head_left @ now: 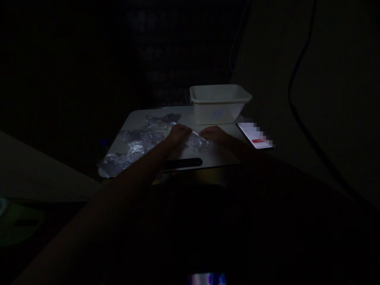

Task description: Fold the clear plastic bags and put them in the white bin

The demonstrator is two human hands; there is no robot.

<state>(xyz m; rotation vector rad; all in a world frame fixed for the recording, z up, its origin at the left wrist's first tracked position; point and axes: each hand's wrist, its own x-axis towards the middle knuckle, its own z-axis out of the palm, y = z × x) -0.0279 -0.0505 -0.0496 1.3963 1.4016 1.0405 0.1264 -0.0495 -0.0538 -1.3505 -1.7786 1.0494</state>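
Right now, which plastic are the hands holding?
The clear piece between left hand and right hand; the other plastic lies left of them, on the table.

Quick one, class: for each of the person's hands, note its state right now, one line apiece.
Left hand: closed, holding the clear plastic piece near its left end.
Right hand: closed, holding the same piece toward its right end.

V. low light, wht tbl (219, 157), wall (341, 59) on R w/ blk cable (289, 87)

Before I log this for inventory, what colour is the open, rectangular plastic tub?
The tub looks off-white in this dim light, best seen in the head view.
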